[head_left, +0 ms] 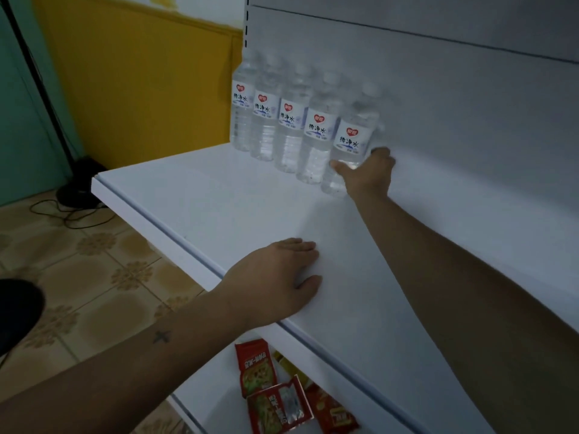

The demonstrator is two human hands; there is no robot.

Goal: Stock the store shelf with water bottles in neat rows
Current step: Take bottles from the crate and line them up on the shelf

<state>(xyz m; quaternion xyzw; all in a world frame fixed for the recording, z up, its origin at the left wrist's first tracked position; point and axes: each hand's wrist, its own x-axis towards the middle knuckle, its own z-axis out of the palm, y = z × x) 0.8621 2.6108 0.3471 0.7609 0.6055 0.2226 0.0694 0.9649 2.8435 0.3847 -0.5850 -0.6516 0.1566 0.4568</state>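
Five water bottles (300,126) stand upright in one row at the far side of the white shelf (219,195). Right hand (368,173) grips the rightmost bottle (351,142) low down. Left hand (275,277) rests flat, fingers relaxed, near the shelf's front edge. Snack packets (269,389) lie on the lower shelf.

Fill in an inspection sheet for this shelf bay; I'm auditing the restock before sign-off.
Surface: white shelf, mostly bare, bottles only at the back.
Job's things: five bottles upright in one row along the back panel, labels forward.
Clutter: snack packets on the lower shelf.
Grippers: right hand grips the rightmost bottle low down; left hand rests flat on the shelf.
Cables: black cable on the floor.
Surroundings: tiled floor, yellow wall, black stand.
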